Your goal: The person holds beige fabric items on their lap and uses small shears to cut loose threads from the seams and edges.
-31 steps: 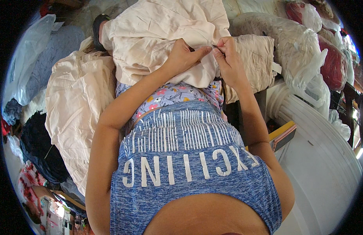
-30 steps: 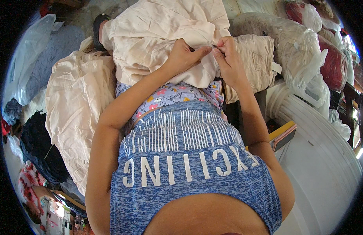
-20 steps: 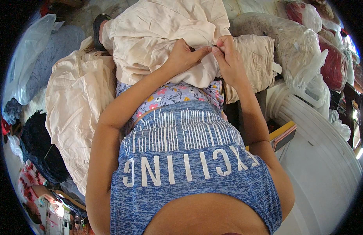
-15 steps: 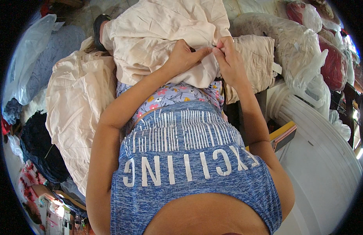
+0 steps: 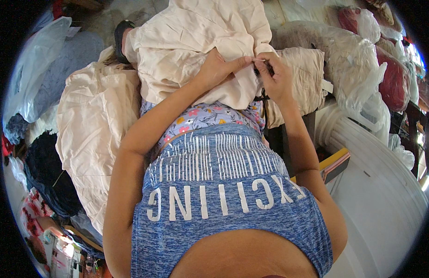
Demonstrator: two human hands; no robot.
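Observation:
A large piece of cream cloth (image 5: pixel 196 34) lies bunched over my lap, above flower-print shorts (image 5: pixel 196 118). My left hand (image 5: pixel 219 69) grips the cloth; its thumb stretches right along the surface while the other fingers are partly hidden in the folds. At the cloth's right edge, my right hand (image 5: pixel 275 76) is closed in a pinch, its fingertips meeting the left thumb tip. Something small and dark shows between the right fingers, too small to name.
More cream cloth (image 5: pixel 96 134) is heaped at my left, and a folded beige stack (image 5: pixel 302 81) lies at my right. Plastic-wrapped bundles (image 5: pixel 335 55) line the far right. A white round plastic surface (image 5: pixel 381 185) and a yellow-edged phone-like thing (image 5: pixel 335 162) are near my right arm. Dark cloth (image 5: pixel 50 171) lies far left.
My right hand has shifted slightly down, and its fingers are curled in more. The left hand stays nearly in place on the cloth. The whole view has tilted slightly.

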